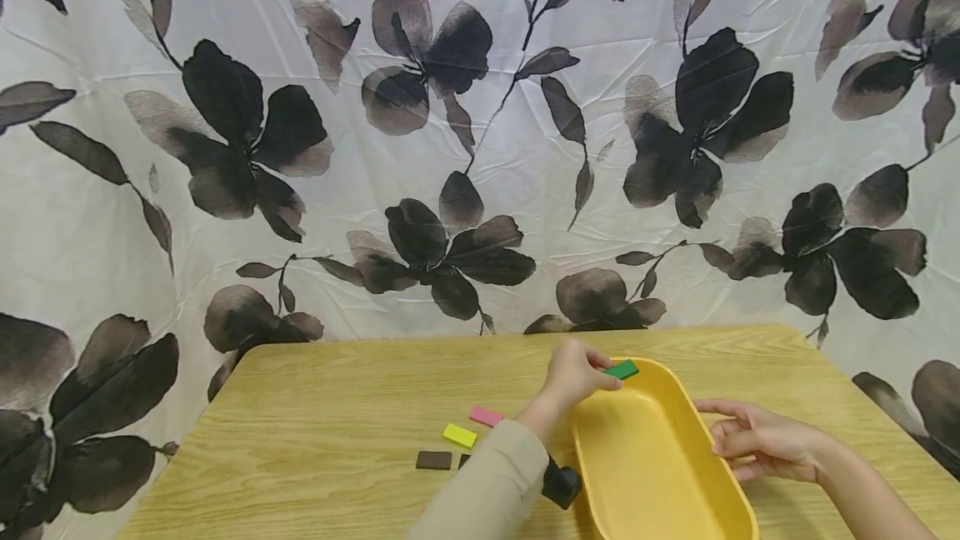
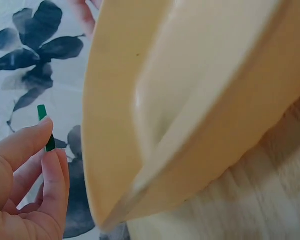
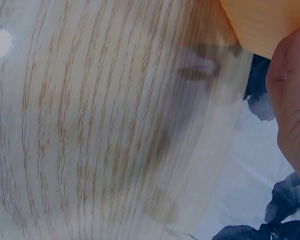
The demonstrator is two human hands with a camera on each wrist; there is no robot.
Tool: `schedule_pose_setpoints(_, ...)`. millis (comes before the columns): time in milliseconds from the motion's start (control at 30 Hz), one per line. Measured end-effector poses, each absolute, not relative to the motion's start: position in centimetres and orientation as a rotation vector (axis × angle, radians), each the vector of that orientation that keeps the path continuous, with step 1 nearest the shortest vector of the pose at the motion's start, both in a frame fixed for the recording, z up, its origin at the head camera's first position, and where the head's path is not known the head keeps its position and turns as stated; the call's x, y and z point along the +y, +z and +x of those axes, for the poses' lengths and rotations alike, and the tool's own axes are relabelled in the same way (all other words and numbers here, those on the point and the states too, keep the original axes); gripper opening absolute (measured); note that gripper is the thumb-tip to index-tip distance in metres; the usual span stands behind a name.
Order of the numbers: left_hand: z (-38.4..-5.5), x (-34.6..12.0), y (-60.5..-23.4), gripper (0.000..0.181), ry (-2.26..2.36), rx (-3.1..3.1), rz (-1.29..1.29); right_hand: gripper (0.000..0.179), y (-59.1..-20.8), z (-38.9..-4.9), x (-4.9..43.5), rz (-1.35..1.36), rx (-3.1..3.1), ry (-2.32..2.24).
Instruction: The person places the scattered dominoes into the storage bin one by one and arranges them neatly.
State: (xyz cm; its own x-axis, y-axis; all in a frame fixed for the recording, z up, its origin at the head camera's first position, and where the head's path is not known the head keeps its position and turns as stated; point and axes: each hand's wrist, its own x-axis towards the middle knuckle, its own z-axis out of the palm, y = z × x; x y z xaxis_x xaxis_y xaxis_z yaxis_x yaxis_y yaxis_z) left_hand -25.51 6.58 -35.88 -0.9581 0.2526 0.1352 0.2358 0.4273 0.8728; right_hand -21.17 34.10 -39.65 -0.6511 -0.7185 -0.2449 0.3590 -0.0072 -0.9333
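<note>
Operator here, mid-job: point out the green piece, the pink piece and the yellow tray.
Green piece (image 1: pixel 622 369): head view, middle of its exposed face.
Pink piece (image 1: pixel 486 416): head view, middle of its top.
Yellow tray (image 1: pixel 654 457): head view, bare inside floor.

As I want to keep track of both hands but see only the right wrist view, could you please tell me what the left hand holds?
Observer: The left hand pinches a flat green tile.
Operator: Thank you; what lies left of the yellow tray?
Observer: A pink tile, a yellow tile and a dark brown tile lie on the wooden table.
Operator: Is anything nearer to the tray?
Observer: Yes, a black object, too unclear to name, sits by its left side.
</note>
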Motion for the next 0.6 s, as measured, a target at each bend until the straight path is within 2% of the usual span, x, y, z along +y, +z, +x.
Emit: schedule_pose_setpoints(600,-25.2,9.8,-38.7,0.015,1.701,2.587,0.262,0.053,-39.7,-21.1,34.2,-0.374,1.503,-1.763)
